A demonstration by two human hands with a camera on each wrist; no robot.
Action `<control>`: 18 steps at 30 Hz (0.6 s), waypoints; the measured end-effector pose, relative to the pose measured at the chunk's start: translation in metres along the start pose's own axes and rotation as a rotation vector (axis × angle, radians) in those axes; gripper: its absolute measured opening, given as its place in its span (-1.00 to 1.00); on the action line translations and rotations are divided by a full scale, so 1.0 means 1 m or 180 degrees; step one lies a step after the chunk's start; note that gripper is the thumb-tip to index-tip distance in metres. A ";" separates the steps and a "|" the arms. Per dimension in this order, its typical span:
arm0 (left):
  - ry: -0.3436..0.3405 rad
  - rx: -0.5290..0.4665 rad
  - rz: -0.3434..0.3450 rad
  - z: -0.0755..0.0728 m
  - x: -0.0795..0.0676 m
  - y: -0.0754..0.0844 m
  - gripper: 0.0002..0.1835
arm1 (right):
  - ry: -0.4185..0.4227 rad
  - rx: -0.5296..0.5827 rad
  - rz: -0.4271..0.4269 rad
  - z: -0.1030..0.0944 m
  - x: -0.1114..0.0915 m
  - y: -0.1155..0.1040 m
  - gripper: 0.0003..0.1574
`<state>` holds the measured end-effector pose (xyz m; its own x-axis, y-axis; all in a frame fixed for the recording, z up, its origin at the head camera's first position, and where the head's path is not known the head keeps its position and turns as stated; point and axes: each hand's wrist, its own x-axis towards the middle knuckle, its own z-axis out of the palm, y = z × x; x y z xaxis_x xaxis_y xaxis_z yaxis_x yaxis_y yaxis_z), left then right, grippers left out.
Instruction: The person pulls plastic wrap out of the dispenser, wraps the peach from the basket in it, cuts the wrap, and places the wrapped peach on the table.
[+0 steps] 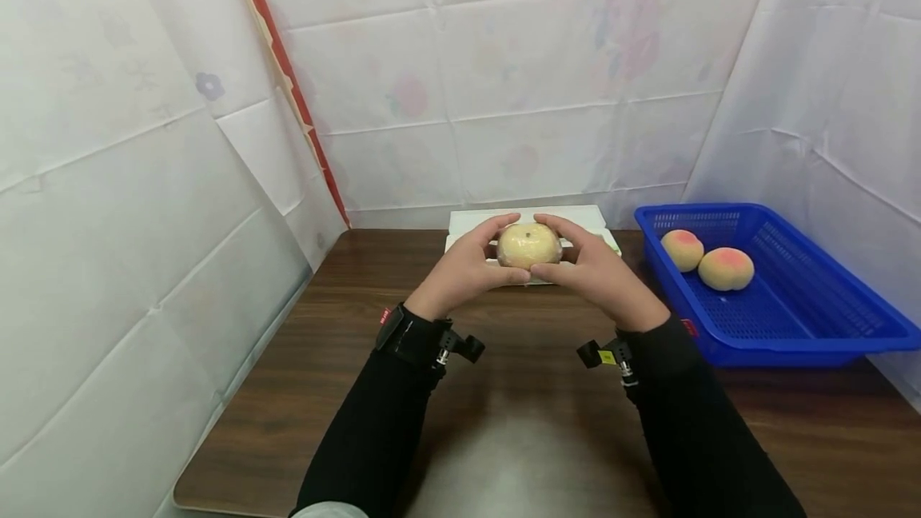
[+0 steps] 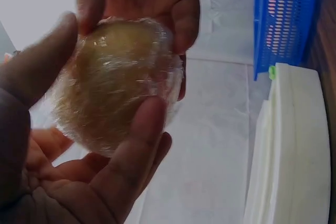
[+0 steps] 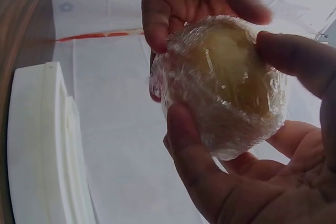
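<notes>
A round yellow fruit (image 1: 528,245) wrapped in clear cling film is held up over the table between both hands. My left hand (image 1: 468,264) grips its left side, fingers curled behind and the thumb in front. From the other side my right hand (image 1: 600,268) holds it in the same way, and the two thumb tips almost meet. Crinkled film covers the fruit (image 2: 118,85) in the left wrist view. Seen from the right wrist, the film on the fruit (image 3: 226,85) bunches in loose folds. A small dark spot shows on its top.
Behind the hands lies a long white box (image 1: 532,217), partly hidden, with a bit of green at its right end. To the right stands a blue plastic basket (image 1: 813,294) holding two pink-and-yellow peaches (image 1: 726,268). White sheeting (image 1: 518,86) surrounds the brown wooden table (image 1: 309,390).
</notes>
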<state>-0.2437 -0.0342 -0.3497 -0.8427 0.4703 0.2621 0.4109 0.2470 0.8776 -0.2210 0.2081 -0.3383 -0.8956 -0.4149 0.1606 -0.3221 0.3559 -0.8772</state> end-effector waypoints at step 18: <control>0.0039 0.0239 -0.0111 0.006 0.001 0.001 -0.09 | -0.0004 -0.0404 -0.0214 -0.002 0.004 0.004 0.10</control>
<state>-0.2418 -0.0287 -0.3506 -0.8609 0.4502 0.2372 0.4058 0.3261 0.8538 -0.2265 0.2093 -0.3402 -0.8703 -0.4425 0.2164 -0.4178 0.4303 -0.8002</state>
